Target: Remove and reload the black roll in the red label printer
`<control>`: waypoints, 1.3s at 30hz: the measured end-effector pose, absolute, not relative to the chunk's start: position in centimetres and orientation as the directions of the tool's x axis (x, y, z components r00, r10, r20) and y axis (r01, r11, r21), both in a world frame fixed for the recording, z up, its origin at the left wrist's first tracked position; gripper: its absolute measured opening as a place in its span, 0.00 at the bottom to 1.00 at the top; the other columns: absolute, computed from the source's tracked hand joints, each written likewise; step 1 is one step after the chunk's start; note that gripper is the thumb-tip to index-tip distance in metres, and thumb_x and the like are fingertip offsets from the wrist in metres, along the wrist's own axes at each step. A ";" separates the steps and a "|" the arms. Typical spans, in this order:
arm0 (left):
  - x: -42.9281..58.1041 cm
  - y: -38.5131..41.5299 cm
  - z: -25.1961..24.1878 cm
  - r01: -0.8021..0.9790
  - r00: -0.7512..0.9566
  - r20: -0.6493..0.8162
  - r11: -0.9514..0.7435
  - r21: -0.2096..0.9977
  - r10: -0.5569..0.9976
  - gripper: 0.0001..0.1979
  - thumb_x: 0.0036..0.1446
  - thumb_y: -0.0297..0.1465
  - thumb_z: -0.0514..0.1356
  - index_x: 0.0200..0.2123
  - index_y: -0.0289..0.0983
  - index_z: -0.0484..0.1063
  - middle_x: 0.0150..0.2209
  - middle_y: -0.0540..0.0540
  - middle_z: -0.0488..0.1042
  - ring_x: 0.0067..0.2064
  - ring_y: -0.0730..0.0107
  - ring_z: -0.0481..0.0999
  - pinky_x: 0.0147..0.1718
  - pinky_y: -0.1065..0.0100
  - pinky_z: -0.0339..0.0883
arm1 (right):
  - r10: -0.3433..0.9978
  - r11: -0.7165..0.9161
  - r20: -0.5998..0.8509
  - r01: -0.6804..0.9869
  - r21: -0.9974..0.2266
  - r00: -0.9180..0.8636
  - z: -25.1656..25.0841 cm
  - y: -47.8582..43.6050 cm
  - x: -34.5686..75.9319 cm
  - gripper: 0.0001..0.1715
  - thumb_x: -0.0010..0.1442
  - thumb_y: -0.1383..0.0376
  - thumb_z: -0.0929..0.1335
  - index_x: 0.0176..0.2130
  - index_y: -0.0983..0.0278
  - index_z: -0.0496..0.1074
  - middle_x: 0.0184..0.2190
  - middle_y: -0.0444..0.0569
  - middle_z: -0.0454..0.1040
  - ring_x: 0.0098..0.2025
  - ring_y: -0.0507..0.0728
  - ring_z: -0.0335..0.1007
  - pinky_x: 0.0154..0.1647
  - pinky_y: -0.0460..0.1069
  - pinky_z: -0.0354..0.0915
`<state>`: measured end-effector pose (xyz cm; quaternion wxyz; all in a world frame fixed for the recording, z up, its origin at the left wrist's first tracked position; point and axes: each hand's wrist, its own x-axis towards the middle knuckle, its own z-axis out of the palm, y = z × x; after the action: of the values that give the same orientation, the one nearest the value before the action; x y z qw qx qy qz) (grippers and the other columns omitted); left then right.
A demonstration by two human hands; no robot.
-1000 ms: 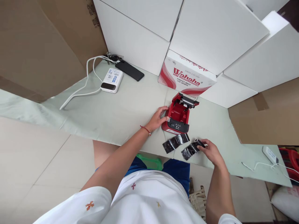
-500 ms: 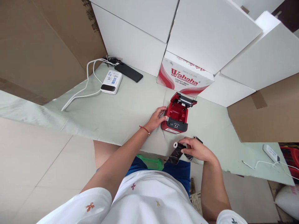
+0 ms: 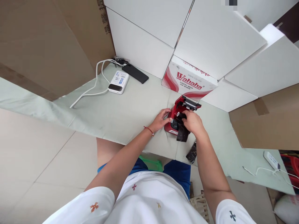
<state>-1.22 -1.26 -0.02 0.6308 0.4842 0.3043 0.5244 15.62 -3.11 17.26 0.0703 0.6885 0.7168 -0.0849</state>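
Note:
A small red and black label printer (image 3: 173,128) stands on the cloth-covered table with its lid (image 3: 192,103) tipped up at the back. My left hand (image 3: 161,120) grips its left side, thumb on the front corner and fingers along the wall. Inside the open compartment, my right hand (image 3: 193,122) holds a black paper roll (image 3: 180,115) with a white core facing left. The roll's loose strip (image 3: 182,133) hangs over the printer's front. My right fingertips are partly hidden. Under my right forearm lies another black patterned piece (image 3: 192,153) near the table edge.
A Wahaba water carton (image 3: 189,80) stands behind the printer against white boxes (image 3: 210,34). To the left lie a white power bank (image 3: 119,82) with a cable, and a black phone (image 3: 135,73). Brown cartons (image 3: 268,118) flank both sides. Another white device (image 3: 271,160) lies far right.
My right hand has carried the black roll from the table's front edge up into the open printer. My left hand stays on the printer. The camera view has shifted slightly.

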 end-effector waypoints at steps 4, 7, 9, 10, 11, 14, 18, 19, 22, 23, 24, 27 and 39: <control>-1.2 -1.2 -0.2 -0.359 0.261 0.119 -0.018 0.933 0.958 0.27 0.55 0.43 0.72 0.56 0.42 0.74 0.67 0.39 0.68 0.71 0.50 0.68 0.77 0.45 0.52 | 0.959 -0.009 -0.284 0.998 0.056 0.025 16.8 -1.9 14.4 0.27 0.66 0.70 0.67 0.62 0.61 0.76 0.56 0.62 0.80 0.53 0.72 0.80 0.45 0.58 0.70; -1.2 -1.2 -0.2 -0.369 0.267 0.117 -0.011 0.930 0.957 0.27 0.55 0.43 0.72 0.56 0.42 0.74 0.68 0.39 0.67 0.72 0.49 0.68 0.77 0.45 0.52 | 0.956 -0.029 -0.292 0.999 0.034 0.037 16.2 -1.3 14.6 0.27 0.65 0.70 0.67 0.62 0.61 0.76 0.55 0.61 0.81 0.54 0.72 0.80 0.47 0.59 0.71; -1.1 -1.2 -0.2 -0.384 0.267 0.114 -0.003 0.923 0.957 0.27 0.54 0.42 0.73 0.55 0.41 0.74 0.69 0.39 0.66 0.72 0.49 0.67 0.77 0.45 0.52 | 0.969 -0.019 -0.246 1.000 -0.024 0.012 15.6 -1.5 15.2 0.27 0.65 0.70 0.68 0.62 0.61 0.76 0.58 0.61 0.80 0.55 0.72 0.79 0.49 0.60 0.72; -1.1 -1.2 -0.2 -0.392 0.266 0.113 0.001 0.920 0.957 0.28 0.54 0.42 0.73 0.56 0.41 0.73 0.69 0.38 0.66 0.73 0.49 0.67 0.77 0.45 0.51 | 0.979 0.005 -0.200 0.997 -0.078 -0.021 15.4 -2.0 15.5 0.26 0.65 0.69 0.68 0.61 0.62 0.77 0.60 0.61 0.79 0.56 0.71 0.79 0.51 0.61 0.73; -1.1 -1.2 -0.2 -0.398 0.263 0.111 0.003 0.917 0.958 0.28 0.54 0.42 0.73 0.55 0.41 0.73 0.69 0.38 0.65 0.73 0.48 0.67 0.77 0.45 0.51 | 0.988 0.047 -0.138 0.988 -0.149 -0.068 15.1 -2.8 15.9 0.25 0.66 0.68 0.69 0.60 0.63 0.77 0.60 0.61 0.78 0.56 0.70 0.78 0.53 0.61 0.73; -1.1 -1.3 -0.2 -0.404 0.262 0.105 0.010 0.915 0.959 0.29 0.53 0.43 0.74 0.55 0.41 0.73 0.69 0.37 0.65 0.73 0.47 0.66 0.77 0.44 0.51 | 0.970 0.237 0.131 0.907 -0.347 -0.204 14.3 -6.5 16.6 0.18 0.71 0.65 0.67 0.56 0.63 0.79 0.58 0.59 0.80 0.57 0.66 0.76 0.59 0.61 0.73; -1.4 -1.2 0.0 -0.392 0.277 0.118 0.000 0.920 0.954 0.28 0.54 0.44 0.73 0.55 0.41 0.73 0.69 0.38 0.65 0.73 0.47 0.66 0.78 0.45 0.50 | 0.900 0.384 0.352 0.850 -0.361 -0.258 12.5 -12.7 16.7 0.19 0.74 0.64 0.65 0.60 0.60 0.77 0.60 0.58 0.79 0.60 0.65 0.73 0.63 0.64 0.71; -1.4 -1.2 0.0 -0.386 0.279 0.124 -0.007 0.923 0.952 0.28 0.55 0.44 0.73 0.55 0.41 0.73 0.70 0.38 0.65 0.74 0.48 0.66 0.78 0.45 0.49 | 0.893 0.394 0.364 0.852 -0.344 -0.266 11.9 -13.9 16.5 0.22 0.75 0.65 0.64 0.64 0.60 0.75 0.62 0.58 0.77 0.63 0.65 0.72 0.65 0.65 0.70; -1.5 -1.2 0.0 -0.362 0.281 0.119 -0.010 0.932 0.952 0.28 0.55 0.43 0.72 0.56 0.41 0.72 0.71 0.39 0.65 0.75 0.49 0.64 0.78 0.46 0.48 | 0.891 0.388 0.364 0.873 -0.297 -0.272 10.2 -16.4 16.2 0.33 0.75 0.68 0.63 0.75 0.57 0.62 0.70 0.57 0.71 0.71 0.65 0.66 0.72 0.70 0.63; -1.6 -1.2 0.1 -0.353 0.282 0.110 -0.003 0.936 0.953 0.28 0.55 0.42 0.72 0.56 0.41 0.72 0.71 0.38 0.65 0.75 0.48 0.63 0.78 0.46 0.48 | 0.895 0.380 0.358 0.876 -0.296 -0.267 9.7 -16.7 16.1 0.36 0.75 0.68 0.62 0.77 0.56 0.57 0.72 0.57 0.69 0.73 0.65 0.63 0.73 0.70 0.61; -1.6 -1.3 0.2 -0.345 0.284 0.099 0.006 0.938 0.954 0.28 0.54 0.42 0.71 0.56 0.41 0.71 0.71 0.38 0.65 0.75 0.48 0.64 0.78 0.46 0.48 | 0.898 0.375 0.352 0.876 -0.304 -0.263 9.3 -17.0 16.1 0.38 0.75 0.68 0.62 0.79 0.56 0.53 0.74 0.57 0.66 0.75 0.65 0.60 0.74 0.70 0.61; -1.9 -1.1 0.7 -0.315 0.307 0.081 0.021 0.949 0.948 0.28 0.55 0.41 0.69 0.57 0.41 0.70 0.70 0.38 0.66 0.74 0.48 0.65 0.77 0.44 0.51 | 0.903 0.380 0.338 0.857 -0.347 -0.264 8.5 -17.1 16.0 0.44 0.75 0.68 0.62 0.81 0.56 0.43 0.77 0.57 0.60 0.79 0.65 0.52 0.76 0.69 0.61; 0.4 4.9 9.3 -0.127 0.248 0.257 -0.231 0.965 0.934 0.24 0.67 0.44 0.59 0.61 0.39 0.71 0.66 0.40 0.73 0.70 0.52 0.71 0.72 0.50 0.59 | 0.897 0.373 0.371 0.860 -0.349 -0.239 7.3 -17.1 15.7 0.44 0.74 0.69 0.61 0.81 0.59 0.43 0.77 0.57 0.61 0.80 0.64 0.51 0.77 0.68 0.59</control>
<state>0.38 4.91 9.31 0.5192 0.5953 0.3389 0.5111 15.69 -17.10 7.35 -0.2616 0.5588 0.7861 -0.0358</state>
